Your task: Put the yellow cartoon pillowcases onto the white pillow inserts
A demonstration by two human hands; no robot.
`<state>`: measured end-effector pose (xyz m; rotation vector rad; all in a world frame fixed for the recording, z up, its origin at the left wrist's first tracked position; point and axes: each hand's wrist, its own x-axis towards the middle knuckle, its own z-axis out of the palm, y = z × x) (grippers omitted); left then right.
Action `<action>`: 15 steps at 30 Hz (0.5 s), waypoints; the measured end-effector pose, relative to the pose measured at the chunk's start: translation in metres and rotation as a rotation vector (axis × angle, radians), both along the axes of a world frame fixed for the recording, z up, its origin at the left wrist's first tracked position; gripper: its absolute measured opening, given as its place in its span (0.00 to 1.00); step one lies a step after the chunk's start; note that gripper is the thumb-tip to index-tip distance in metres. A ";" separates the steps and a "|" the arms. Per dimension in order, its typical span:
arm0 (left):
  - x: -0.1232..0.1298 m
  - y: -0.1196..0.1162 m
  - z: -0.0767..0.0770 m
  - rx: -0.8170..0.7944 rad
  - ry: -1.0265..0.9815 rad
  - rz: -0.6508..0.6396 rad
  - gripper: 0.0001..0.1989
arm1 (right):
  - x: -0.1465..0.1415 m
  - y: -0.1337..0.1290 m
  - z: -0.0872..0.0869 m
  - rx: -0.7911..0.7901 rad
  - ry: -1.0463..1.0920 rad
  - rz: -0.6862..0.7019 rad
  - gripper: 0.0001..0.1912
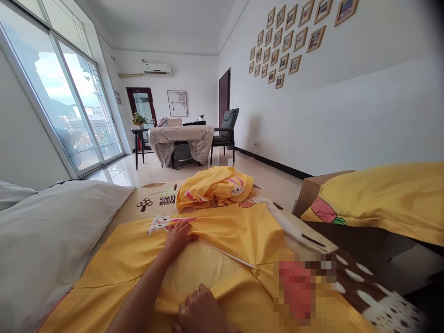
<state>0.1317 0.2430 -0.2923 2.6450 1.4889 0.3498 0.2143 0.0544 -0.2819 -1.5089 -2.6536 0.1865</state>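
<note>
A yellow duvet cover (239,231) with rabbit prints is spread over the bed. A slit edged with a white strip runs across it, and paler yellow cloth shows inside. My left hand (178,238) lies on the cover by the left end of this slit, fingers stretched out over the cloth beside a rabbit print. Closer to me, my right hand (200,307) is closed, its curled fingers against the near part of the cover. Its fingertips are partly hidden. Beyond both hands sits a bunched yellow cloth (211,187) with rabbit prints.
White bedding (65,222) lies on the left. At right, a yellow pillow (385,199) with a carrot print rests by a wooden board (308,192). A patterned blanket (371,277) lies underneath. Farther off stand a covered table (183,134) and a chair (227,129).
</note>
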 end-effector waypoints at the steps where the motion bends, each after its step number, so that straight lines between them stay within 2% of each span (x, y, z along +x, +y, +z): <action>1: 0.001 -0.001 0.001 0.019 0.001 0.004 0.22 | 0.000 -0.001 0.006 -0.034 -0.021 -0.007 0.13; 4: 0.004 -0.006 0.003 0.063 0.021 0.007 0.18 | 0.004 -0.005 0.027 -0.104 -0.052 -0.036 0.19; 8: 0.006 -0.016 0.004 0.122 0.058 0.001 0.15 | 0.032 0.005 0.044 0.010 0.155 -0.102 0.19; 10: 0.007 -0.023 0.003 0.154 0.068 -0.027 0.15 | 0.058 0.021 0.040 0.066 0.256 -0.176 0.19; 12: 0.005 -0.029 0.001 0.168 0.072 -0.069 0.18 | 0.091 0.042 0.027 0.051 0.259 -0.292 0.24; 15: 0.001 -0.033 -0.001 0.151 0.068 -0.087 0.17 | 0.136 0.070 0.001 -0.117 0.187 -0.522 0.29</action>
